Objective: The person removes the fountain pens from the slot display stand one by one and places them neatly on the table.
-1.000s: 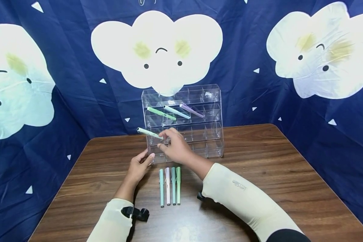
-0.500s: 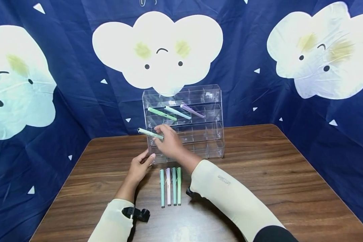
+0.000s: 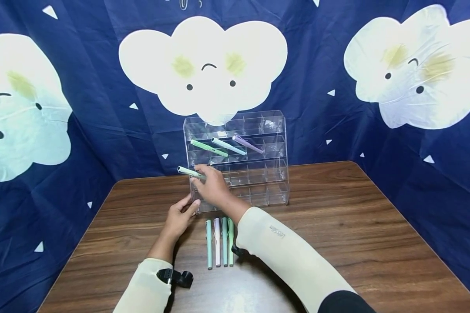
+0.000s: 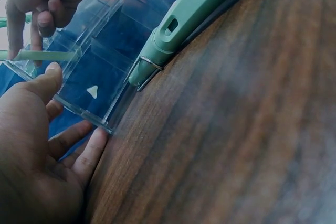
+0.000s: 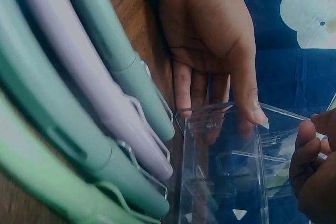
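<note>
A clear acrylic rack (image 3: 268,174) with stepped, divided tiers stands at the table's back. My left hand (image 3: 180,216) holds its lower left corner, thumb in front and fingers around the side panel in the left wrist view. A pale green pen (image 3: 186,171) lies slanted in the third tier from the top, its capped end jutting out past the rack's left side. My right hand (image 3: 211,184) has thumb and forefinger on either side of this pen, pinching it. Above, a green pen (image 3: 209,148), a light blue pen (image 3: 229,146) and a purple pen (image 3: 248,144) rest slanted in the second tier.
In front of the rack, several capped pens lie side by side on the wooden table (image 3: 337,230): a teal pen (image 3: 209,245), a pink-lilac pen (image 3: 217,243), a darker teal pen (image 3: 225,243) and a light green pen (image 3: 231,250). A blue cloud-print curtain (image 3: 313,130) hangs behind.
My right hand has moved left along the pale green pen, from its inner end toward its capped end. The left hand, rack and other pens stay put.
</note>
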Action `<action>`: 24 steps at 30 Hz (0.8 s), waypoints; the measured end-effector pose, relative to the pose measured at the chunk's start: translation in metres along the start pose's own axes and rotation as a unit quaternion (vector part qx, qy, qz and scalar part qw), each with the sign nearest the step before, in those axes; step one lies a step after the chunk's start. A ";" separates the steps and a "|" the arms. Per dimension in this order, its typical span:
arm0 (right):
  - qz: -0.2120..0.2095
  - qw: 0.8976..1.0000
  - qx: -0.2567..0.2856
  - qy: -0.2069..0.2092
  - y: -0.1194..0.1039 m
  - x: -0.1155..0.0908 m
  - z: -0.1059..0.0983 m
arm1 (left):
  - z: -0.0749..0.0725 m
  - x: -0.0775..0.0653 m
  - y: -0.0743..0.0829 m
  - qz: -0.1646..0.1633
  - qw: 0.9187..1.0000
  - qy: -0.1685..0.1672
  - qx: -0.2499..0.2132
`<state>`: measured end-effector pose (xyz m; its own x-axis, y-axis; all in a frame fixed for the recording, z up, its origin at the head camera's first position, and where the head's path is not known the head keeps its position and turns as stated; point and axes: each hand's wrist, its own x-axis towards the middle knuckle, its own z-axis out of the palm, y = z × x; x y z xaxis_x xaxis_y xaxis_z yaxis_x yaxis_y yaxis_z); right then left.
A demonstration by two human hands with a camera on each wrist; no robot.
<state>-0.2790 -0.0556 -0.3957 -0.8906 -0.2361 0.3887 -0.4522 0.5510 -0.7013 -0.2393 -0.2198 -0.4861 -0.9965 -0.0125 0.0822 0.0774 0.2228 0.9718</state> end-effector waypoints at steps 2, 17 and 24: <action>0.005 1.000 0.006 0.007 0.001 0.001 0.002 | 0.000 0.000 0.000 -0.001 1.000 -0.003 -0.002; 0.000 0.998 0.037 0.043 0.003 0.002 0.004 | 0.001 -0.001 0.001 -0.011 1.000 -0.002 -0.008; -0.015 0.997 0.044 0.064 -0.001 0.000 -0.003 | 0.001 -0.002 0.003 -0.014 1.000 0.001 -0.004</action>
<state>-0.2785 -0.0536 -0.3935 -0.8659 -0.1450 0.4787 -0.4859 0.4713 -0.7361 -0.2371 -0.2184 -0.4832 -0.9982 -0.0213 0.0556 0.0497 0.2139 0.9756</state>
